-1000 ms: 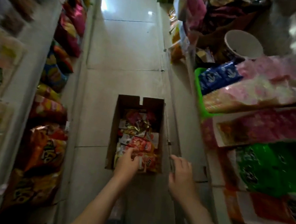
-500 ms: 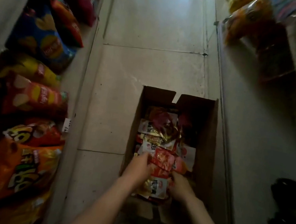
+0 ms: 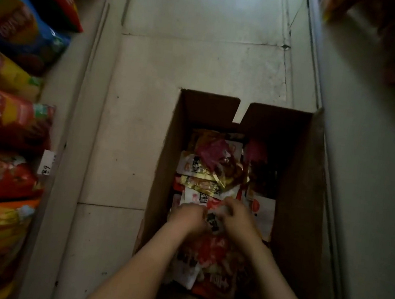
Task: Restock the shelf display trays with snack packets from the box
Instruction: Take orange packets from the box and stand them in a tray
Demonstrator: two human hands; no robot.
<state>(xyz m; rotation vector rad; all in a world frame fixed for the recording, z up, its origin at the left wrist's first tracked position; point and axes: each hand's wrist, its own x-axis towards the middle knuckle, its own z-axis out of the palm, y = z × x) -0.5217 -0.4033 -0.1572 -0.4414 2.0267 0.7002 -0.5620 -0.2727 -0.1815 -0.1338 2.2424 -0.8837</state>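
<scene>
An open brown cardboard box (image 3: pixel 297 187) stands on the tiled aisle floor, full of several small red, white and gold snack packets (image 3: pixel 208 171). Both my hands are down inside it. My left hand (image 3: pixel 188 217) and my right hand (image 3: pixel 238 220) sit close together, fingers curled round a small bunch of red-and-white packets (image 3: pixel 213 220) between them. More red packets (image 3: pixel 212 256) lie under my forearms at the near end of the box.
Large chip bags (image 3: pixel 19 25) in blue, yellow, red and orange fill the low shelf on the left, with a white price tag (image 3: pixel 46 162) on its edge. A shelf base (image 3: pixel 376 173) runs along the right. Pale floor tiles (image 3: pixel 199 49) stretch ahead.
The view dropped from the right-hand display trays down to the box. My right hand went from beside the box into it, and both hands now meet on a bunch of packets.
</scene>
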